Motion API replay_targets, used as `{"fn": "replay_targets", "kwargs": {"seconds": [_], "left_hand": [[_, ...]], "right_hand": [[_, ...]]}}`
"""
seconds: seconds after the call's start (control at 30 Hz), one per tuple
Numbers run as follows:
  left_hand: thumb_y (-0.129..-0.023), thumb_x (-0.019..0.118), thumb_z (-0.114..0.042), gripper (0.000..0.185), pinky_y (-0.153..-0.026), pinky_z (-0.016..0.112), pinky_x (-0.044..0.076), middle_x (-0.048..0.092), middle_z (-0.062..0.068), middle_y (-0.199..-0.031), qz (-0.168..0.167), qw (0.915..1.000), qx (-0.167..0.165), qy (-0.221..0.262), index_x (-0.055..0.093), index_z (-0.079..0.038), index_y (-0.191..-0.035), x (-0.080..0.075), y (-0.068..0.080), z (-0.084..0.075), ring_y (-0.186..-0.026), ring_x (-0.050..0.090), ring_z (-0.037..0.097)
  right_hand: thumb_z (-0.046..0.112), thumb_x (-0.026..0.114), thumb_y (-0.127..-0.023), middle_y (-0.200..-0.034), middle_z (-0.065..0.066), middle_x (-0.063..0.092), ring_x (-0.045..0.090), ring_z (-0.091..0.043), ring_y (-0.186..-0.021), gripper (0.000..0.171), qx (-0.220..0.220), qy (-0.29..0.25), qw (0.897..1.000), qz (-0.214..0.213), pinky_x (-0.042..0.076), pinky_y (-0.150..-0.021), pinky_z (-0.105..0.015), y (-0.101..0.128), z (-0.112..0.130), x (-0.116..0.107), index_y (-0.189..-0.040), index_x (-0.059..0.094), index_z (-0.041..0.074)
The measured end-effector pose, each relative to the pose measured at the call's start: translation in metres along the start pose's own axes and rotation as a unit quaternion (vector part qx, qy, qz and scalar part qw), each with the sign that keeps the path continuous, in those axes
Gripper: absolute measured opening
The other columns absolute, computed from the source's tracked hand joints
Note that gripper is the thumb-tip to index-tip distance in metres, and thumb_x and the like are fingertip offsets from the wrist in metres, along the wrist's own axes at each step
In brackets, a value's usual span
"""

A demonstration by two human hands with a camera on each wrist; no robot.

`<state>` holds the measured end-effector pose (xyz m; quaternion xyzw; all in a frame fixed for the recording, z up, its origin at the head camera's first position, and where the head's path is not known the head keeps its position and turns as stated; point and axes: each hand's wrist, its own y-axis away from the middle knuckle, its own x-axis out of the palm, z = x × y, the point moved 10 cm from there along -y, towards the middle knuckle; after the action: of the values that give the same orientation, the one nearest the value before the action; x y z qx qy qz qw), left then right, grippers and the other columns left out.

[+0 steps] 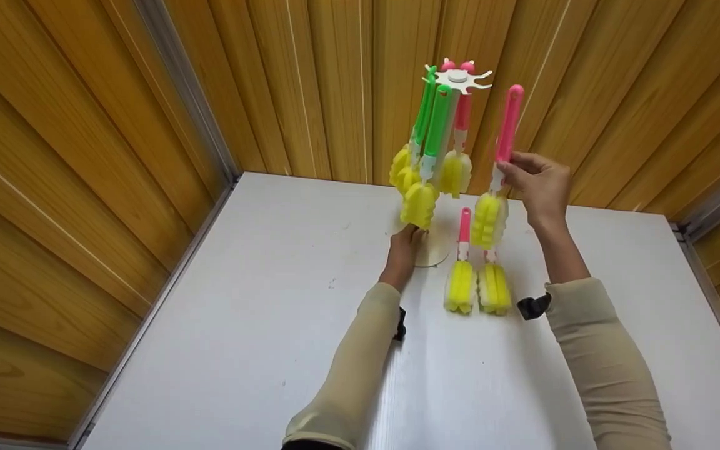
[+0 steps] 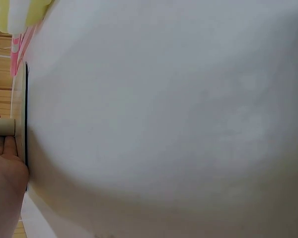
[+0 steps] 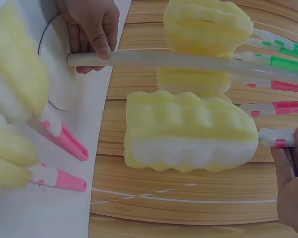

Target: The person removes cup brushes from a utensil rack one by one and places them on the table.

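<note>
A white stand with a hooked top rises from a round base on the table. My left hand grips its post low down, just above the base. Green-handled sponge brushes and pink-handled ones hang from the hooks, their yellow and white sponge heads pointing down. In my right hand, thumb and fingers pinch another pink-handled sponge brush at its white neck. It is upright, handle up, to the right of the stand and apart from the hooks.
Two more pink-handled sponge brushes, a left one and a right one, lie side by side on the white table, in front of the stand. A wood-panelled wall stands close behind the table.
</note>
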<state>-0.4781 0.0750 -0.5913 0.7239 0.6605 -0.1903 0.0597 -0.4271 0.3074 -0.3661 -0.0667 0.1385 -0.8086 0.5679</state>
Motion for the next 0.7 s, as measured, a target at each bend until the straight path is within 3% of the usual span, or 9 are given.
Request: {"fn": "replay_targets", "kwargs": {"seconds": [0.17, 0.4, 0.7], "left_hand": [[-0.108, 0.046, -0.036, 0.03, -0.097, 0.025, 0.046, 0.065, -0.008, -0.116, 0.002, 1.0, -0.004, 0.003, 0.063, -0.02, -0.126, 0.0, 0.0, 0.0, -0.101, 0.053, 0.004], [-0.107, 0.049, -0.033, 0.027, -0.086, 0.023, 0.046, 0.066, 0.0, -0.107, -0.003, 0.9998, -0.015, -0.01, 0.065, -0.015, -0.12, 0.001, -0.001, 0.003, -0.091, 0.052, 0.006], [-0.107, 0.048, -0.035, 0.029, -0.088, 0.023, 0.046, 0.067, 0.0, -0.108, -0.003, 0.9999, 0.0, -0.015, 0.064, -0.015, -0.119, 0.0, -0.002, 0.002, -0.093, 0.053, 0.006]], "right_hand": [[0.015, 0.087, -0.08, -0.095, -0.003, 0.077, 0.074, -0.013, -0.084, 0.033, 0.014, -0.016, 1.0, -0.012, 0.058, -0.074, -0.023, 0.006, -0.009, -0.008, -0.109, 0.078, 0.001], [0.014, 0.087, -0.08, -0.092, -0.003, 0.077, 0.074, -0.014, -0.077, 0.036, 0.028, -0.039, 0.999, -0.012, 0.059, -0.074, -0.028, 0.012, -0.018, -0.016, -0.11, 0.077, -0.001], [0.007, 0.085, -0.081, -0.09, -0.004, 0.077, 0.075, -0.013, -0.082, 0.034, 0.031, -0.079, 0.996, -0.002, 0.059, -0.074, -0.026, 0.017, -0.02, -0.024, -0.111, 0.075, -0.006]]}}
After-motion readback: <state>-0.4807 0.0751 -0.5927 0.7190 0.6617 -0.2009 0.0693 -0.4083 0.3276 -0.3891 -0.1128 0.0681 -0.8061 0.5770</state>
